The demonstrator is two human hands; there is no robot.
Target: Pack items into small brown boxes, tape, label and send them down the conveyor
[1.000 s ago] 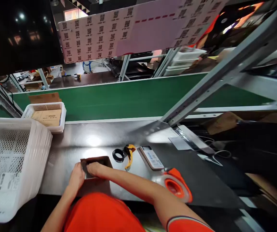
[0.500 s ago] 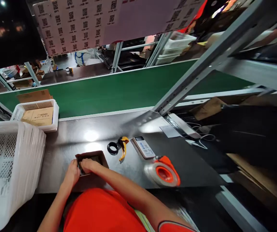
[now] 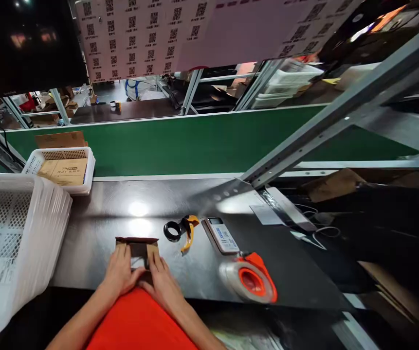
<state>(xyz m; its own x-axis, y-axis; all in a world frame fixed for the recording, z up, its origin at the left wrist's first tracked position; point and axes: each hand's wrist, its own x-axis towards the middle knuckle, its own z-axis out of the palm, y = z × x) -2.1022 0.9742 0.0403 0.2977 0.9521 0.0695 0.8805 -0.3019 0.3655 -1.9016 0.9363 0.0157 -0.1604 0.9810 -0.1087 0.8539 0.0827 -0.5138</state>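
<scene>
A small brown cardboard box [image 3: 136, 240] stands at the front edge of the metal bench, with its top open. My left hand [image 3: 120, 270] grips its left side, fingers over the side flap. On the right side, my right hand [image 3: 163, 282] holds the opposite flap in the same way. Between my hands the box's dark inside shows, with something pale in it that I cannot make out. Both thumbs are at the near side of the box. Right of the box lies a yellow tool with a black ring [image 3: 173, 231].
A phone-like device with a white label [image 3: 224, 236] and an orange tape dispenser [image 3: 255, 279] lie to the right. Stacked white baskets [image 3: 30, 233] stand at the left, before a smaller basket [image 3: 89, 167] of flat cardboard. A slanted metal post [image 3: 304, 131] rises at the right.
My right hand has come out of the box and moved to its right side. My left hand now lies over the left flap. The box has turned to face me squarely.
</scene>
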